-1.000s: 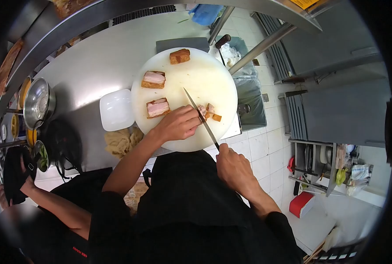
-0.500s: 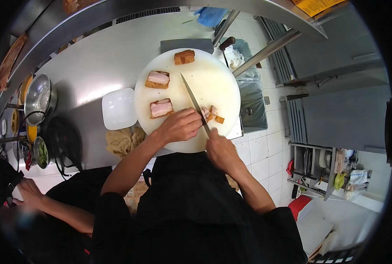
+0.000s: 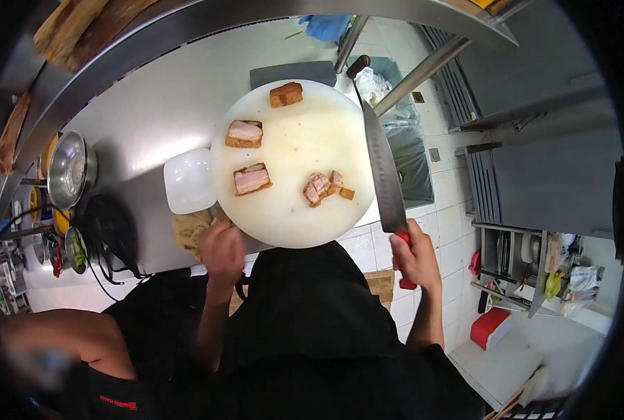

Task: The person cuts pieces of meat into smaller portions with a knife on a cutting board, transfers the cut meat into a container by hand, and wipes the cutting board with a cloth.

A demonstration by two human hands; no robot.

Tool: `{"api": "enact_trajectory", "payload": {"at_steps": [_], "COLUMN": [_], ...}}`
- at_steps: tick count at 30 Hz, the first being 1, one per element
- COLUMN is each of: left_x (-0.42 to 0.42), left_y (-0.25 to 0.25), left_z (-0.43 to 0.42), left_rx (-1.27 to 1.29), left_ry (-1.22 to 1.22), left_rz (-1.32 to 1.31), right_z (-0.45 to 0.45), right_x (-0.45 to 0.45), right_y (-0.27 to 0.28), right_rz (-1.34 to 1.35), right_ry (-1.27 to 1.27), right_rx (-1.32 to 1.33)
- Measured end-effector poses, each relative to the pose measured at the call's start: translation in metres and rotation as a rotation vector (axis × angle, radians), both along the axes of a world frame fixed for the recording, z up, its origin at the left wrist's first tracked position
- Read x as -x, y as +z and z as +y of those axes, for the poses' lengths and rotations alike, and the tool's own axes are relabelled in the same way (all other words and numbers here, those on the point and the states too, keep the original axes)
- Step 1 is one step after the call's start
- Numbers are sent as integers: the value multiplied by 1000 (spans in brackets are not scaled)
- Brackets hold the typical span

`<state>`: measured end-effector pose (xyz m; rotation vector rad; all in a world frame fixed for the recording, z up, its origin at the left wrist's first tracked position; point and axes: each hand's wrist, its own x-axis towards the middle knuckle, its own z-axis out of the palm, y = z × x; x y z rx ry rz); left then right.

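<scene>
In my right hand is a large kitchen knife with a red handle, its broad blade upright past the board's right edge. My left hand, smeared by motion, is beside a crumpled tan cloth at the board's lower left; its fingers are unclear. On the round white cutting board lies a small heap of cut pork belly pieces. Three uncut blocks of crisp-skinned pork belly sit at its left and top: a lower block, a middle block and an upper block.
A white square dish stands left of the board. Metal bowls are farther left. A second knife with a dark handle and a lined bin are at the right. A co-worker's arm is at lower left.
The knife has lifted off the board and swung right in my right hand. My left hand has left the meat and moved down-left to the cloth. The cut pieces now lie uncovered.
</scene>
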<state>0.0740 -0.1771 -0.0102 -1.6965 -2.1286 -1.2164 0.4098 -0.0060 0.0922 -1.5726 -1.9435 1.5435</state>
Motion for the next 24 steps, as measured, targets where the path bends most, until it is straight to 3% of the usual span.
{"api": "enact_trajectory", "payload": {"at_steps": [2, 3, 5, 7, 9, 12, 14, 16, 18, 21, 24], "left_x": [14, 17, 22, 21, 23, 2, -13, -31, -57, -72, -71], "left_y": [-36, -37, -38, 4, 50, 88, 90, 83, 82, 73, 66], "left_z": [-45, -59, -68, -50, -18, 72, 139, 201, 245, 271, 275], "left_rx": [208, 212, 604, 597, 837, 392, 384, 632, 1003, 1136, 1193], "left_ry": [201, 192, 96, 92, 40, -274, -563, -673, -615, -737, -733], "left_rz": [-66, -63, -7, 21, -98, -142, -188, -138, 27, 175, 141], "right_z": [0, -2, 0, -1, 0, -2, 1, 3, -2, -11, -23], "right_x": [-25, -37, -56, -70, -86, -104, -114, -116, -119, -120, -122], "right_y": [-11, -19, -23, -24, -24, -27, -32, -32, -35, -39, -45], "right_rz": [37, 144, 261, 262, 279, 272, 261, 202, 218, 243, 251], "right_ry": [-35, -76, -120, -105, -91, -58, -36, -25, -55, -94, -107], "right_rx": [56, 173, 283, 447, 493, 594, 580, 540, 526, 511, 488]}}
